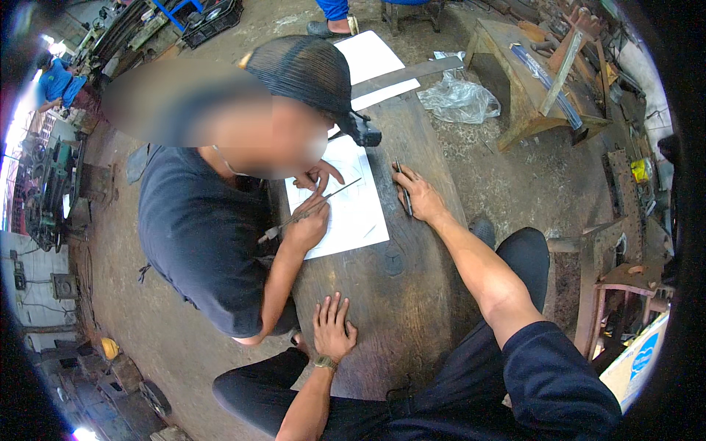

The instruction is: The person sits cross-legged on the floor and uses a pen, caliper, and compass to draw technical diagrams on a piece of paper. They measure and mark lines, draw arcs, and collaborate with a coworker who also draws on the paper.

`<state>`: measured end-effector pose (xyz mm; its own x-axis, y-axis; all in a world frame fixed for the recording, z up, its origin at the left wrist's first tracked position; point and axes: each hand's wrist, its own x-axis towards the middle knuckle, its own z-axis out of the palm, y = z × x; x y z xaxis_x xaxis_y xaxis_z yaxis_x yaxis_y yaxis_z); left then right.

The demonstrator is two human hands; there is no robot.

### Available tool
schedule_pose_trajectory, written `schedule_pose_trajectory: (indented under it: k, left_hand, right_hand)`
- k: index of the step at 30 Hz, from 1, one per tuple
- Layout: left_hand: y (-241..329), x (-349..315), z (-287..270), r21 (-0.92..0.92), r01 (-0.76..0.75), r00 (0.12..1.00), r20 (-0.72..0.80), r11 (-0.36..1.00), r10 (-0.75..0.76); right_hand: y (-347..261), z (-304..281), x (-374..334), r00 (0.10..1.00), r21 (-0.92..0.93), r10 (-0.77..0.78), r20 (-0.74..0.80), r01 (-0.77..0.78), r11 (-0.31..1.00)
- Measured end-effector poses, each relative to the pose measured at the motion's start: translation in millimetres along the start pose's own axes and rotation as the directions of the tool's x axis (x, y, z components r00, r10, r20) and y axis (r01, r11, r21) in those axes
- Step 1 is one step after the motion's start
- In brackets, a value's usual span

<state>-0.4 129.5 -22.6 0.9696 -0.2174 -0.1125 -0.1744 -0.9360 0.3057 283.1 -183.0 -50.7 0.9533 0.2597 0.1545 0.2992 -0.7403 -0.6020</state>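
On the left, a co-worker is holding a slim grey tool over the white sheet on the bench. Faint lines are already showing there, but much is remaining blank — the marking seems only partly done. Nearer, the left hand is resting flat, holding nothing; rightward, the right hand is gripping a dark narrow tool beside the sheet.

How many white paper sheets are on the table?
2: the near sheet beside the co-worker, and the far sheet, partly under a dark flat strip. The co-worker may be hiding more.
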Motion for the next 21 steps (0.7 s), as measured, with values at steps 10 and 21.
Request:
schedule_pose_trajectory:
  k: [10,21]
  left_hand:
    - [15,34,-7,-0.074,0.031,0.986,-0.161,0.997,-0.042]
    - [10,147,-25,-0.235,-0.155,0.958,-0.274,0.959,0.088]
  right_hand:
    - [2,-1,2,0.997,0.044,-0.050,-0.052,0.052,0.998]
    - [0,-2,5,0.978,0.157,-0.148,-0.149,0.171,0.973]
